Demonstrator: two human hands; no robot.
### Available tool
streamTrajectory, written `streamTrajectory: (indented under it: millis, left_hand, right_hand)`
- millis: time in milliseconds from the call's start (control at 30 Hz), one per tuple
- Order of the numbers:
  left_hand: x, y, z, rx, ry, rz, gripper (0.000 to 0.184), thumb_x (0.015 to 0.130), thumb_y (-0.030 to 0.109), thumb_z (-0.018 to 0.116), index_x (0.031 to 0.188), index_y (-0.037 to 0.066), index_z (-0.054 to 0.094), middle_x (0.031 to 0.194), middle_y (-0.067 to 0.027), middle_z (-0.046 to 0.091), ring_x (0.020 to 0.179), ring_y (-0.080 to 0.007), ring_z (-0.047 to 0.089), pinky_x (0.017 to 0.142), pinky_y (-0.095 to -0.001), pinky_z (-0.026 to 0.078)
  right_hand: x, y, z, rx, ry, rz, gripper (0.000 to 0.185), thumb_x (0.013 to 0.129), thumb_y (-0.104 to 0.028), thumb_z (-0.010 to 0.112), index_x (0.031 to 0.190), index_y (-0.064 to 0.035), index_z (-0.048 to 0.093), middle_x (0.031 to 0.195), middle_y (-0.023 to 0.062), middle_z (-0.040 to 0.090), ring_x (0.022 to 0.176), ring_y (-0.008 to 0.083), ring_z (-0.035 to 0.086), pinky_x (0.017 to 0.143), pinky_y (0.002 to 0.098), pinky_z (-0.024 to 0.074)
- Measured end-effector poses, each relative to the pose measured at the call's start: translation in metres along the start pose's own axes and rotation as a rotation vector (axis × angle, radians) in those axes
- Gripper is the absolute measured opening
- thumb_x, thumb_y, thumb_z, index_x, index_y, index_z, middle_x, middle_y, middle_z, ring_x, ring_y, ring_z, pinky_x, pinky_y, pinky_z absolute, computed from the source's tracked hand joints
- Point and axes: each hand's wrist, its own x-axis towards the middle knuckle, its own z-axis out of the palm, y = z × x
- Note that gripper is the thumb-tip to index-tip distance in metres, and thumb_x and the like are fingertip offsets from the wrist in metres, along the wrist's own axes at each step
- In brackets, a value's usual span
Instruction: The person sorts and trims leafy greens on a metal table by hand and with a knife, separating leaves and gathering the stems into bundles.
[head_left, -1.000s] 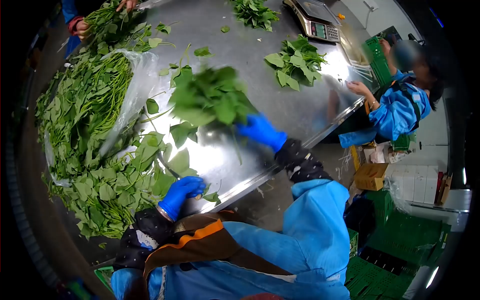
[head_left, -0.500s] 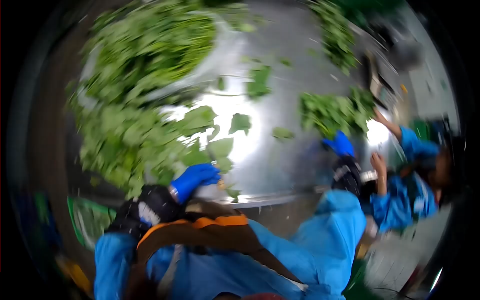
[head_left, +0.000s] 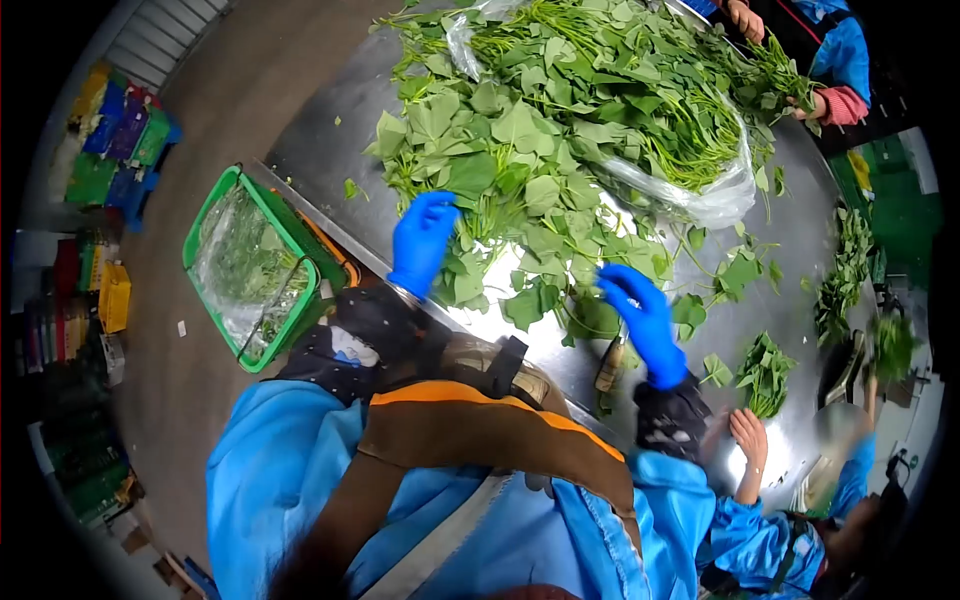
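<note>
Both of my hands wear blue gloves over the table's near side. My left hand (head_left: 423, 245) is at the left edge of a heap of loose leafy greens (head_left: 520, 190), its fingers loosely bent and apart, touching or just above the leaves. My right hand (head_left: 643, 322) hovers by the heap's near right edge, thumb and fingers apart, nothing visible between them. A knife with a wooden handle (head_left: 608, 367) lies just left of the right hand, its blade partly hidden. Behind the loose leaves, more greens (head_left: 640, 80) sit in a clear plastic bag (head_left: 725, 195).
The metal table (head_left: 335, 135) has a small bunch of greens (head_left: 765, 375) at right. A co-worker's hand (head_left: 748, 440) is beside that bunch; another person's hands (head_left: 808, 107) hold greens at the far side. A green basket (head_left: 305, 290) with a plastic liner stands left of the table.
The view has swung left, bringing the basket into sight. My right hand has left the bunch at right and come to the leaf heap. My left hand has moved away from the knife to the heap's left edge.
</note>
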Motion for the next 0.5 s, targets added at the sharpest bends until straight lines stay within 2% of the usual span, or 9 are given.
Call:
streamTrajectory:
  millis: [100, 133, 167, 200, 267, 367, 400, 467, 500]
  left_hand:
    - [0.024, 0.020, -0.015, 0.718, 0.174, 0.568, 0.059, 0.068, 0.025, 0.070, 0.121, 0.012, 0.046, 0.116, -0.0147, 0.049, 0.104, -0.0275, 0.049, 0.086, -0.0346, 0.041]
    - [0.037, 0.016, -0.007, 0.779, 0.139, 0.568, 0.067, 0.066, 0.027, 0.071, 0.124, 0.013, 0.041, 0.121, -0.0164, 0.043, 0.109, -0.0302, 0.045, 0.090, -0.0357, 0.038]
    - [0.042, 0.021, 0.000, 0.860, 0.108, 0.553, 0.075, 0.063, 0.029, 0.073, 0.127, 0.014, 0.037, 0.127, -0.0180, 0.037, 0.114, -0.0330, 0.040, 0.093, -0.0368, 0.035]
    - [0.049, 0.024, 0.002, 0.942, 0.073, 0.538, 0.084, 0.060, 0.031, 0.074, 0.131, 0.015, 0.032, 0.132, -0.0196, 0.031, 0.119, -0.0357, 0.035, 0.096, -0.0380, 0.032]
    - [0.072, -0.006, -0.003, 0.741, -0.020, 0.439, 0.085, 0.062, 0.024, 0.073, 0.132, 0.012, 0.028, 0.134, -0.0204, 0.028, 0.120, -0.0351, 0.035, 0.098, -0.0365, 0.031]
    - [0.103, -0.057, -0.039, 0.058, -0.189, 0.326, 0.075, 0.067, 0.009, 0.067, 0.132, 0.008, 0.028, 0.130, -0.0192, 0.035, 0.116, -0.0317, 0.040, 0.096, -0.0347, 0.034]
    - [0.107, -0.066, -0.055, -0.018, -0.207, 0.304, 0.069, 0.069, 0.006, 0.064, 0.130, 0.006, 0.031, 0.125, -0.0171, 0.042, 0.112, -0.0295, 0.045, 0.093, -0.0348, 0.037]
    - [0.115, -0.083, -0.082, 0.035, -0.150, 0.260, 0.068, 0.070, 0.011, 0.067, 0.129, 0.004, 0.033, 0.121, -0.0177, 0.046, 0.109, -0.0315, 0.047, 0.091, -0.0351, 0.039]
    - [0.117, -0.086, -0.094, 0.169, -0.123, 0.207, 0.069, 0.070, 0.014, 0.068, 0.129, 0.004, 0.033, 0.121, -0.0184, 0.046, 0.108, -0.0328, 0.047, 0.090, -0.0358, 0.040]
  right_hand:
    - [0.054, -0.009, 0.087, 0.083, -0.102, -0.052, 0.023, 0.084, -0.015, 0.056, 0.102, -0.0017, 0.058, 0.093, 0.0085, 0.061, 0.083, 0.0133, 0.057, 0.075, 0.0255, 0.0442]
    - [0.077, 0.001, 0.108, 0.041, -0.055, 0.082, 0.025, 0.082, -0.021, 0.059, 0.097, -0.0020, 0.058, 0.088, 0.0098, 0.061, 0.079, 0.0136, 0.057, 0.070, 0.0264, 0.0444]
    - [0.089, -0.012, 0.126, -0.199, 0.019, 0.129, 0.030, 0.080, -0.028, 0.060, 0.097, -0.0030, 0.056, 0.087, 0.0085, 0.061, 0.076, 0.0161, 0.058, 0.069, 0.0282, 0.0454]
    - [0.103, -0.004, 0.144, -0.406, 0.143, 0.064, 0.034, 0.076, -0.033, 0.062, 0.093, -0.0038, 0.054, 0.082, 0.0130, 0.060, 0.074, 0.0237, 0.059, 0.066, 0.0323, 0.0454]
    - [0.123, 0.023, 0.161, -0.673, 0.381, 0.047, 0.033, 0.073, -0.032, 0.063, 0.088, -0.0044, 0.053, 0.079, 0.0131, 0.059, 0.074, 0.0308, 0.058, 0.064, 0.0372, 0.0440]
    - [0.129, 0.018, 0.160, -0.605, 0.395, 0.152, 0.027, 0.073, -0.026, 0.061, 0.085, -0.0040, 0.054, 0.076, 0.0133, 0.059, 0.075, 0.0333, 0.058, 0.062, 0.0390, 0.0438]
    - [0.131, 0.021, 0.158, -0.581, 0.405, 0.163, 0.025, 0.072, -0.024, 0.060, 0.084, -0.0035, 0.054, 0.074, 0.0131, 0.059, 0.073, 0.0323, 0.058, 0.062, 0.0386, 0.0439]
    - [0.131, 0.037, 0.148, -0.532, 0.437, 0.189, 0.021, 0.072, -0.021, 0.058, 0.082, -0.0027, 0.054, 0.069, 0.0125, 0.058, 0.069, 0.0305, 0.059, 0.060, 0.0378, 0.0440]
    - [0.130, 0.047, 0.139, -0.410, 0.399, 0.177, 0.018, 0.073, -0.017, 0.055, 0.081, -0.0011, 0.055, 0.064, 0.0107, 0.057, 0.063, 0.0222, 0.058, 0.057, 0.0338, 0.0441]
